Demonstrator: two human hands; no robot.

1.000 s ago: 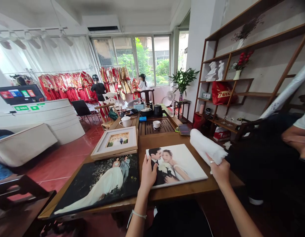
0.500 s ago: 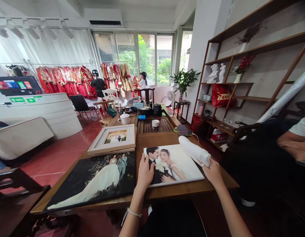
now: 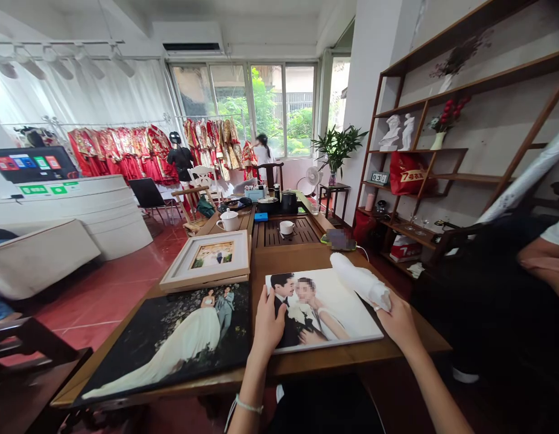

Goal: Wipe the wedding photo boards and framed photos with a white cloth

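Cloth [image 3: 358,279] shifted over print [image 3: 350,312], lengthwise pointing far left, right hand [image 3: 399,320] clasping it, left hand [image 3: 268,322] spread

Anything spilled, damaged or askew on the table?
Nothing stands out: no visible spill or damage. The bright photo panel lies flat with the left hand at its edge, the dark photo panel flat beside it; the right hand holds a white cloth. The pixelated item beyond can't be judged.

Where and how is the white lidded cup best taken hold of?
The white lidded cup is probably best gripped by its handle, coming from the person's left: it stands upright, and the handle sticks out that way.
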